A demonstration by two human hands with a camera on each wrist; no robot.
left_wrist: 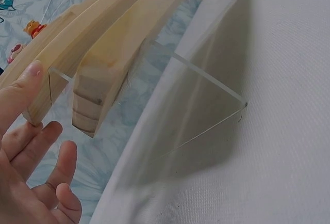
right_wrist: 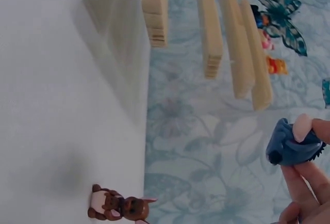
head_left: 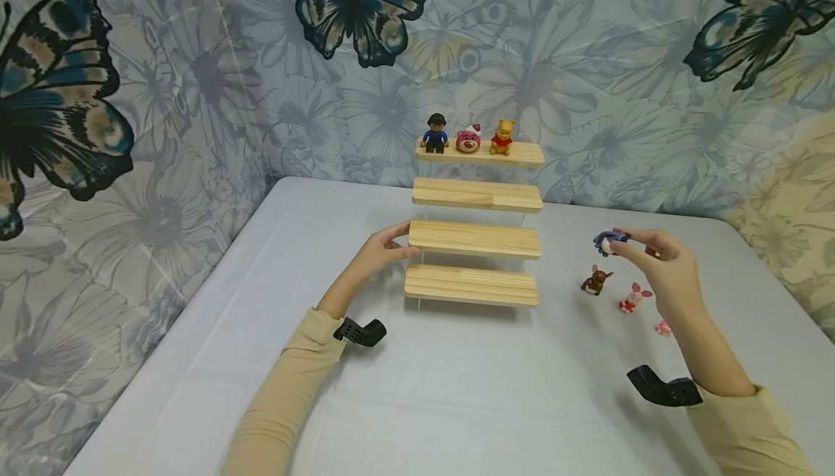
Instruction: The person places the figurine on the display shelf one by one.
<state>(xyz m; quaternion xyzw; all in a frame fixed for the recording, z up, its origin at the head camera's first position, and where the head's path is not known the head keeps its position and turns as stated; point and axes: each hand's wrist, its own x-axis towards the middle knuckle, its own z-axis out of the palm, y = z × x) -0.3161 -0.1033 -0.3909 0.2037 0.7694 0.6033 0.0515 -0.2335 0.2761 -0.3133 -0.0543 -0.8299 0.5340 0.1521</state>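
Note:
A four-tier wooden display stand point(head_left: 474, 238) with clear supports stands on the table. My left hand point(head_left: 380, 251) grips the left end of its second tier from the bottom, thumb on one face and fingers at the other in the left wrist view. Right of the stand, my right hand point(head_left: 672, 269) holds up a small blue figurine point(right_wrist: 294, 144) with a pale pink part, pinched between thumb and fingers. Beneath that hand are a brown kangaroo figurine point(head_left: 595, 281), a pink piglet figurine point(head_left: 633, 298) and another pink figurine point(head_left: 663, 327), partly hidden by the wrist.
Along the top tier stand a dark-haired toy figure point(head_left: 435, 133), a pink bear figurine point(head_left: 468, 140) and a yellow bear figurine point(head_left: 502, 137) in red. A white cloth covers the table point(head_left: 457, 396). Butterfly-patterned fabric point(head_left: 587, 99) hangs behind and at the left.

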